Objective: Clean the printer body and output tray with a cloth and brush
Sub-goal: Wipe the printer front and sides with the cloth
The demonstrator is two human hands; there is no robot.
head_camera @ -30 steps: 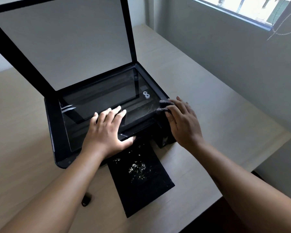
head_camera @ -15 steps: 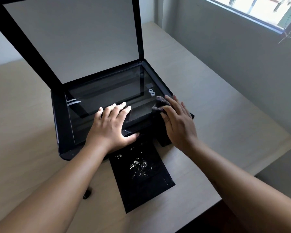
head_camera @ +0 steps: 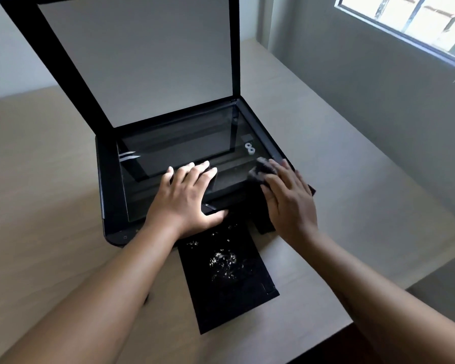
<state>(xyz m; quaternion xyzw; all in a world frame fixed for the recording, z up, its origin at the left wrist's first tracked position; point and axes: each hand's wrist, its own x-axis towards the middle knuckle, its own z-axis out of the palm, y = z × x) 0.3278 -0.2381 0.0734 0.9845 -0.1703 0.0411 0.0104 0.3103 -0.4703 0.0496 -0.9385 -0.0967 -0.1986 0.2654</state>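
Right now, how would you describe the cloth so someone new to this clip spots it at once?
Start at the black printer with its lid raised on the wooden table. On the right front corner of its scanner glass lies the right hand. The cloth is the small dark crumpled wad under those fingertips, soft and rumpled unlike the flat glass around it.

cloth [head_camera: 261,171]: blurred, partly covered by the right hand [head_camera: 290,203]
lid [head_camera: 142,56]: top cut off by the frame edge
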